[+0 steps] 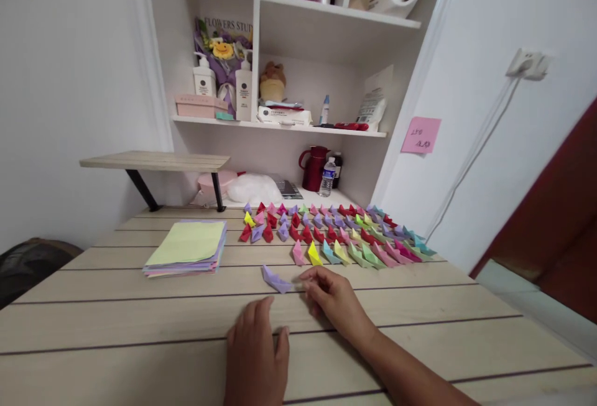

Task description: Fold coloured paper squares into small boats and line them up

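A lilac folded paper boat (277, 280) lies by itself on the slatted wooden table (140, 319). My right hand (333, 303) is just to its right, fingers loosely bent and a little apart, with a small gap between fingertips and boat. Nothing shows in that hand, though its palm side is partly hidden. Nearer the front edge, my left hand (257, 353) rests palm down on the wood, thumb spread from the fingers, holding nothing. Beyond both hands stand rows of folded paper boats (314, 253) in red, lilac, pink, yellow, green and blue.
Left of the boats lies a stack of coloured paper sheets (189, 244). A small raised wooden shelf (156, 160) on black legs stands behind it. At the back, a red jug (314, 170) and a water bottle (328, 177) sit below white shelves (280, 127).
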